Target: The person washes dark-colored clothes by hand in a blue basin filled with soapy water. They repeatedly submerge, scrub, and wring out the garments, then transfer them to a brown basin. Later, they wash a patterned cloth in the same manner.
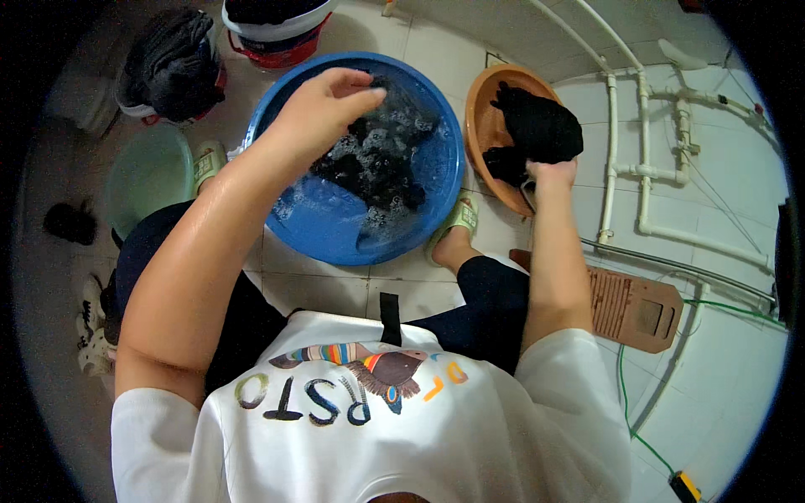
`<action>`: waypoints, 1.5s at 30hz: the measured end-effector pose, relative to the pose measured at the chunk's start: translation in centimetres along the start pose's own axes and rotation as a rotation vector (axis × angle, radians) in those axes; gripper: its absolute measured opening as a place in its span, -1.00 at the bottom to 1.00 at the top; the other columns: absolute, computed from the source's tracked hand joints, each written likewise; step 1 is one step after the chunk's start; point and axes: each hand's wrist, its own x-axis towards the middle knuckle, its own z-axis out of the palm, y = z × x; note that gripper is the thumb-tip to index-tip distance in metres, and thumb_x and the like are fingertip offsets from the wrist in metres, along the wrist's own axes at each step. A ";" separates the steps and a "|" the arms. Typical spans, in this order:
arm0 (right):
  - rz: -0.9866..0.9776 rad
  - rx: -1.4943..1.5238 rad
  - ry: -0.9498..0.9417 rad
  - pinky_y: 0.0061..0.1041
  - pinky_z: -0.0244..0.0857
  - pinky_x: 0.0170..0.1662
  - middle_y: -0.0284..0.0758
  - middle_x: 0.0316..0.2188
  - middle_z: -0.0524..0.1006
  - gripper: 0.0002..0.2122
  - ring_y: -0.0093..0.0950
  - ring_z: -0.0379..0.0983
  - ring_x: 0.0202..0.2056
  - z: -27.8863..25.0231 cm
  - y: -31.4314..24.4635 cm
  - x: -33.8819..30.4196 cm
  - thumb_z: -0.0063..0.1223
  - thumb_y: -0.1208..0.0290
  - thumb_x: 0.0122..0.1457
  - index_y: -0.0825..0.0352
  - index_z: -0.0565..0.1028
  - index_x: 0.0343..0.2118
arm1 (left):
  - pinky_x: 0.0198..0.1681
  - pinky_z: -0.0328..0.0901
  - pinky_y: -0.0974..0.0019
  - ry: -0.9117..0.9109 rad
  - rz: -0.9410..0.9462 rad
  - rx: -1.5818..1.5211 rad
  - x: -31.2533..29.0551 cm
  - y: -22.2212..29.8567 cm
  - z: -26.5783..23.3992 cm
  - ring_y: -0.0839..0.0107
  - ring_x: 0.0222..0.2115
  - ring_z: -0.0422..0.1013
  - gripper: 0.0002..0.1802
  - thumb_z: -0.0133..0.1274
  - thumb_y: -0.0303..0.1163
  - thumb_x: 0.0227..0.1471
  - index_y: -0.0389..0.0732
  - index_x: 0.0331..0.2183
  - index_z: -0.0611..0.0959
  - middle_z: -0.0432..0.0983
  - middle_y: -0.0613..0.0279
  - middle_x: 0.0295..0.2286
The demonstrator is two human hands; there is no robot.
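A wide blue basin (327,230) stands in front of me, holding soapy water with dark wet cloth (377,159) in it. Over its upper part is my left hand (335,101), fingers apart and nothing in them. To the right, an orange-brown basin (480,113) sits tilted in the view near the wall. My right hand (555,172) grips a bunched black garment (541,126) at that basin's right edge; most of its fingers are hidden by the cloth. A smaller piece of black cloth (503,163) shows below the bunch, perhaps part of it.
Two buckets of dark laundry stand at the far left, one piled with grey knitwear (172,63), the other a red and white bucket (281,46). A pale green basin (151,180) is left. Right are white pipes (612,159), a brown washboard (636,308) and a green cord (625,402).
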 end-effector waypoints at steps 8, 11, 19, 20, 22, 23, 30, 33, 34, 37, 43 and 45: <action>-0.027 -0.455 0.086 -0.25 0.15 -0.01 -0.17 -0.14 0.30 -0.68 -0.25 0.20 -0.05 -4.6 3.5 9.1 -0.19 0.36 0.06 0.42 0.28 -0.15 | -0.21 0.21 0.37 0.035 0.013 -0.123 0.6 0.5 -0.8 0.42 -0.24 0.32 -0.54 -0.01 -0.10 -0.07 -0.19 -0.17 0.42 0.40 0.21 -0.23; 0.239 -0.833 -0.063 -0.28 0.23 -0.10 -0.25 -0.28 0.35 -0.73 -0.30 0.28 -0.14 -5.8 9.9 8.7 -0.13 0.34 0.06 0.40 0.33 -0.23 | -0.21 0.21 0.37 0.071 0.019 -0.134 0.7 0.2 -1.1 0.43 -0.25 0.33 -0.57 -0.01 -0.11 -0.07 -0.18 -0.19 0.44 0.42 0.22 -0.24; 0.118 -1.802 -0.491 -0.43 -0.05 0.08 -0.14 0.05 0.11 -0.19 -0.28 0.07 0.04 -15.5 27.7 -0.2 0.19 0.09 -0.20 0.44 0.06 0.05 | -0.22 0.21 0.38 0.135 0.003 -0.238 0.4 0.4 -2.0 0.43 -0.25 0.34 -0.60 -0.01 -0.13 -0.07 -0.18 -0.22 0.46 0.43 0.22 -0.26; 0.216 -1.600 -0.522 -0.42 -0.08 0.10 -0.12 0.07 0.07 -0.15 -0.29 0.03 0.06 -15.6 27.9 -1.1 0.21 0.10 -0.22 0.44 0.01 0.07 | -0.22 0.21 0.38 0.138 0.003 -0.244 0.1 0.5 -2.1 0.43 -0.25 0.34 -0.60 -0.01 -0.13 -0.07 -0.18 -0.22 0.46 0.43 0.22 -0.26; 0.331 -1.571 -0.462 -0.44 -0.04 0.07 -0.12 -0.01 0.18 -0.27 -0.30 0.10 0.01 -18.7 28.0 0.7 0.19 0.26 -0.20 0.47 0.09 0.02 | -0.23 0.21 0.39 0.130 0.018 -0.253 0.3 0.5 -2.1 0.46 -0.28 0.34 -0.61 0.00 -0.13 -0.08 -0.17 -0.23 0.47 0.44 0.24 -0.29; 0.380 -1.557 -0.421 -0.45 -0.02 0.05 -0.12 -0.05 0.24 -0.33 -0.30 0.14 -0.02 -20.8 27.7 2.1 0.17 0.35 -0.20 0.48 0.13 -0.01 | -0.23 0.22 0.39 0.113 0.030 -0.258 0.6 0.6 -2.1 0.46 -0.28 0.35 -0.61 0.00 -0.13 -0.08 -0.17 -0.24 0.47 0.44 0.25 -0.29; 0.375 -0.825 -0.309 -0.33 0.23 -0.18 -0.24 -0.35 0.43 -0.71 -0.33 0.34 -0.30 1.8 14.7 -4.1 -0.03 0.51 -0.20 0.37 0.37 -0.31 | -0.28 0.21 0.40 0.127 0.032 -0.252 0.1 0.7 -3.3 0.49 -0.31 0.34 -0.65 0.01 -0.13 -0.09 -0.11 -0.27 0.48 0.45 0.29 -0.32; 0.140 -0.735 -0.505 -0.40 0.33 -0.29 -0.25 -0.46 0.44 -0.77 -0.37 0.40 -0.42 9.4 9.4 -7.2 -0.08 0.55 -0.16 0.39 0.36 -0.34 | -0.32 0.20 0.42 0.063 0.006 -0.189 0.7 -0.3 -3.0 0.51 -0.33 0.33 -0.65 0.02 -0.13 -0.11 -0.12 -0.27 0.49 0.45 0.32 -0.35; 0.014 -0.694 -0.498 -0.40 0.34 -0.30 -0.26 -0.46 0.44 -0.77 -0.36 0.41 -0.43 11.3 8.3 -8.4 -0.07 0.53 -0.15 0.40 0.35 -0.34 | -0.34 0.20 0.42 0.038 -0.007 -0.162 0.7 -0.2 -2.9 0.51 -0.35 0.32 -0.65 0.02 -0.13 -0.11 -0.12 -0.27 0.49 0.45 0.32 -0.35; -0.123 -0.560 -0.634 -0.35 0.37 -0.36 -0.23 -0.44 0.45 -0.78 -0.32 0.42 -0.43 18.0 5.1 -14.3 -0.07 0.50 -0.15 0.39 0.37 -0.37 | -0.38 0.18 0.45 0.024 -0.004 -0.035 0.2 -0.5 -3.1 0.53 -0.41 0.30 -0.66 0.03 -0.17 -0.12 -0.13 -0.28 0.50 0.43 0.31 -0.37; 0.026 -0.262 -1.072 -0.21 0.32 -0.22 -0.19 -0.35 0.47 -0.72 -0.22 0.41 -0.32 24.5 -2.3 -21.0 -0.07 0.43 -0.14 0.38 0.43 -0.30 | -0.09 0.19 0.24 0.096 0.172 0.506 1.9 -3.9 -1.3 0.11 -0.16 0.30 -0.34 0.12 -0.25 -0.21 -0.25 -0.04 0.30 0.34 -0.04 -0.18; -0.083 -0.284 -1.136 -0.18 0.30 -0.18 -0.14 -0.31 0.47 -0.69 -0.19 0.40 -0.27 25.4 -3.8 -22.4 -0.08 0.40 -0.15 0.37 0.44 -0.28 | -0.09 0.19 0.23 0.121 0.216 0.592 1.4 -4.0 -1.2 0.11 -0.17 0.31 -0.36 0.10 -0.26 -0.21 -0.24 -0.05 0.30 0.35 -0.06 -0.20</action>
